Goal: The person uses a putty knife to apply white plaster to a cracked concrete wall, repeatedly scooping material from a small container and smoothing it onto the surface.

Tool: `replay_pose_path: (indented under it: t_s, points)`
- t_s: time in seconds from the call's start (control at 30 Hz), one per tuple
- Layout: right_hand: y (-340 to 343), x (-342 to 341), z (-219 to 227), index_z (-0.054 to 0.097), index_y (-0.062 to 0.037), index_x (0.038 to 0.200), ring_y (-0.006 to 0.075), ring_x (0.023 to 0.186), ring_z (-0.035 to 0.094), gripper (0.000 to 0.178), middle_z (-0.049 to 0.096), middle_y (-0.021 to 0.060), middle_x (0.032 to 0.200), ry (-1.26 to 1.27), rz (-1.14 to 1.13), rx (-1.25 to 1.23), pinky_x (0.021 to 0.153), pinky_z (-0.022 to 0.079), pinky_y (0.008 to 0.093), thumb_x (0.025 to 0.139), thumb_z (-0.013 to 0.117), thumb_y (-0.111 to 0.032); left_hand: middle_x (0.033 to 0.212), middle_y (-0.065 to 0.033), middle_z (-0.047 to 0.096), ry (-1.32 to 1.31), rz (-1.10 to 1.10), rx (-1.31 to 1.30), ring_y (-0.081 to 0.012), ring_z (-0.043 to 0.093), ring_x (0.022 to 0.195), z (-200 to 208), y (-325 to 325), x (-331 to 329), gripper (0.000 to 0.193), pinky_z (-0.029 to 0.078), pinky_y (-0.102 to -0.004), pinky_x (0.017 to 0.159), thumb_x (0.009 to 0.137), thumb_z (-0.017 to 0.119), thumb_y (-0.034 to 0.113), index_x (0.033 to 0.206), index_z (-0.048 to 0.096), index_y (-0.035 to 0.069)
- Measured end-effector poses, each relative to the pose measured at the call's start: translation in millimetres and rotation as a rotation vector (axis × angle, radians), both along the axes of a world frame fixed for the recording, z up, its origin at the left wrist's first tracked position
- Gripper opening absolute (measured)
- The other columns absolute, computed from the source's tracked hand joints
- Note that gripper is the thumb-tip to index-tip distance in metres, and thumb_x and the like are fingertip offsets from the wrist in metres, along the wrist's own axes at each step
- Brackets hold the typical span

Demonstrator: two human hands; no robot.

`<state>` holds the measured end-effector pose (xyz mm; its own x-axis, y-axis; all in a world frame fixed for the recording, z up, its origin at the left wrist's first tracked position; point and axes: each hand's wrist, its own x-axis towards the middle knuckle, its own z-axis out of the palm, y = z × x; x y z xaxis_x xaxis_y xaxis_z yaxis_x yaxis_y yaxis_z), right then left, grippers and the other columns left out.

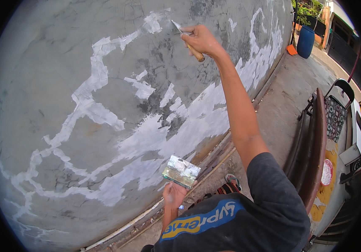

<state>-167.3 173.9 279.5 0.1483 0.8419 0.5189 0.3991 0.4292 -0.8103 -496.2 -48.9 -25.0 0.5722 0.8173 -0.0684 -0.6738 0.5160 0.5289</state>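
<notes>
My right hand (203, 40) is raised to the grey plastered wall (62, 25), its fingers closed round a putty knife (197, 54) with a wooden handle. The knife's pale blade points up and left and lies close to the wall, near the upper end of a white filler streak (100, 67); whether it touches cannot be made out. Lower down, my left hand (174, 194) grips a small rectangular board (182, 172) from below. White paste and greenish stains cover the board's face. Larger white patches (146, 138) spread over the wall between both hands.
A narrow pipe (125, 227) runs along the wall's foot. On the right stand a long brown bench (315, 147), a chair with a patterned seat (335, 117) and a yellow surface holding a red-rimmed tub of white material (327, 172). Farther off is a blue barrel (305, 42).
</notes>
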Motion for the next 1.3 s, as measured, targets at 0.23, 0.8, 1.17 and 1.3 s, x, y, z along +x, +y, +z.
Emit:
replay_pose_path:
  t_s: [0.23,0.8,1.17,1.3]
  points:
    - [-13,-13,-1,0.056,0.0064,0.13,0.0135,0.048,0.059,0.045,0.06,0.0052,0.066,-0.206,0.078,-0.12,0.047,0.05,0.0275,0.089,0.058,-0.013,0.15,-0.0141,0.038,0.01,0.041,-0.065,-0.0354,0.038,0.137,-7,-1,-6,0.074,0.025,-0.0648,0.111,0.086,0.058,0.036,0.148,0.029,0.007]
    - [-23,-14,-9,0.058,-0.0003,0.13,0.0161,0.05,0.062,0.044,0.061,0.0089,0.061,-0.207,-0.09,0.023,0.054,0.051,0.0321,0.089,0.058,-0.017,0.15,-0.0145,0.039,-0.032,0.098,-0.096,-0.0354,0.036,0.139,-14,-15,-5,0.072,0.024,-0.0641,0.112,0.086,0.058,0.03,0.147,0.031,0.005]
    - [42,-26,-69,0.055,-0.0011,0.133,0.0375,0.057,0.059,0.049,0.057,0.0236,0.062,-0.248,-0.412,0.326,0.059,0.047,0.0427,0.087,0.06,-0.017,0.15,-0.0149,0.038,0.042,0.13,-0.085,-0.0373,0.035,0.139,-33,-19,-3,0.073,0.026,-0.0666,0.11,0.085,0.059,0.033,0.147,0.031,0.007]
    - [25,-2,-89,0.057,-0.0054,0.133,0.0235,0.048,0.052,0.047,0.049,0.0183,0.055,-0.373,-0.303,0.286,0.056,0.045,0.035,0.088,0.061,-0.018,0.15,-0.0149,0.038,0.038,0.09,-0.096,-0.0373,0.035,0.139,-37,-16,-1,0.073,0.026,-0.0669,0.11,0.085,0.059,0.033,0.147,0.03,0.006]
